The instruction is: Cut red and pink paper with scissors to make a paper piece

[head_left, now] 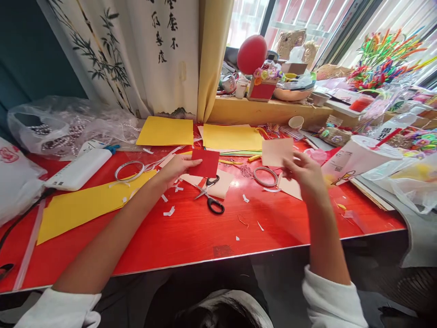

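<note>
My left hand [179, 167] is closed on a small red card [206, 164], pinched at its left edge above the table. My right hand [301, 171] pinches a square beige card [276, 152] by its lower right corner. Below the red card lie black-handled scissors [215, 206] with their blades apart, partly over a beige sheet [223, 186]. A roll of tape [265, 176] rests left of my right hand, near another beige piece [290, 187]. A second tape roll [129, 171] lies to the left, on long yellow paper [83, 207].
Yellow sheets [165, 131] lie at the back of the red table [170, 241]. A white power strip [79, 169] and plastic bags are at the left. A tilted paper cup [358, 157] with a straw stands at the right. White paper scraps are scattered mid-table.
</note>
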A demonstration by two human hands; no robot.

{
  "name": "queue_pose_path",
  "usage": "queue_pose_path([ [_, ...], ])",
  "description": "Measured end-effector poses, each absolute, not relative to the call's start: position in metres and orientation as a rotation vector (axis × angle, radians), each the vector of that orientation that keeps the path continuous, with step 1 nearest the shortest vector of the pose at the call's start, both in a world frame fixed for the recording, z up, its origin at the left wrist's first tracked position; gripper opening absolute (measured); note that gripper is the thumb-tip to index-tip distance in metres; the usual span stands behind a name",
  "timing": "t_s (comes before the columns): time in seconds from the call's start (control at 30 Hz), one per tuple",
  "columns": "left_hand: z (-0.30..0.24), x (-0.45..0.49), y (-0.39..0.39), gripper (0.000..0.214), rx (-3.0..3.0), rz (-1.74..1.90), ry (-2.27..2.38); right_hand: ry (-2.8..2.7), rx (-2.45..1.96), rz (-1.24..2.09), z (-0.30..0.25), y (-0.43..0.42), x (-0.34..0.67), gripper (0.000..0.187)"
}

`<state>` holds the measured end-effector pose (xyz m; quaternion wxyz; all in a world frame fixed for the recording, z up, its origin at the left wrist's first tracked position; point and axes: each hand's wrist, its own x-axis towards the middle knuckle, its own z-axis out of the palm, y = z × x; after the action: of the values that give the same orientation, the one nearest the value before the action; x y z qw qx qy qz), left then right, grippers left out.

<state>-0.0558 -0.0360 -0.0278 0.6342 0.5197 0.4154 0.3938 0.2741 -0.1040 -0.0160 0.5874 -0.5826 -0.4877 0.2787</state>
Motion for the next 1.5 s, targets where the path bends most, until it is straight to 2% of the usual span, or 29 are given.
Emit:
queue_pose_path([
  [0.17,-0.031,-0.055,-0.032,0.029,1.036,1.088,1.022,-0.890,-1.642,0.539,-0.050,-0.138,0.356,0.045],
  [0.33,-0.035,-0.053,-0.030,0.026,1.037,1.097,1.069,-0.885,-1.844,0.551,-0.082,-0.143,0.358,0.065],
  [0.53,-0.037,-0.052,-0.029,0.024,1.031,1.109,1.101,-1.165,-2.495,-0.125,-0.070,-0.148,0.334,0.071],
  [0.6,-0.036,-0.051,-0.031,0.027,1.065,1.109,1.090,-1.159,-2.480,-0.254,-0.057,-0.154,0.322,0.068],
  [0.67,-0.036,-0.050,-0.033,0.029,1.094,1.133,1.084,-1.244,-2.283,-0.327,-0.044,-0.158,0.302,0.053],
  [0.73,-0.035,-0.048,-0.035,0.028,1.094,1.167,1.077,-1.477,-1.972,-0.222,-0.032,-0.157,0.274,0.037],
  [0.8,-0.034,-0.048,-0.035,0.027,1.076,1.185,1.057,-1.780,-1.640,0.087,-0.025,-0.149,0.239,0.026],
  [0.9,-0.033,-0.049,-0.034,0.026,1.036,1.245,1.040,-2.145,-1.319,0.423,-0.025,-0.127,0.185,0.024],
  [1.03,-0.031,-0.056,-0.028,0.021,0.981,1.378,1.047,-2.442,-1.377,0.440,-0.034,-0.099,0.140,0.042],
  [1.23,-0.030,-0.066,-0.020,0.019,0.910,1.481,1.062,-2.548,-1.466,0.385,-0.037,-0.090,0.132,0.021],
  [1.37,-0.028,-0.069,-0.019,0.019,0.879,1.508,1.060,-2.448,-1.300,0.637,-0.036,-0.083,0.144,0.020],
  [1.5,-0.027,-0.070,-0.020,0.018,0.880,1.521,1.058,-2.136,-1.440,0.525,-0.040,-0.065,0.164,0.029],
])
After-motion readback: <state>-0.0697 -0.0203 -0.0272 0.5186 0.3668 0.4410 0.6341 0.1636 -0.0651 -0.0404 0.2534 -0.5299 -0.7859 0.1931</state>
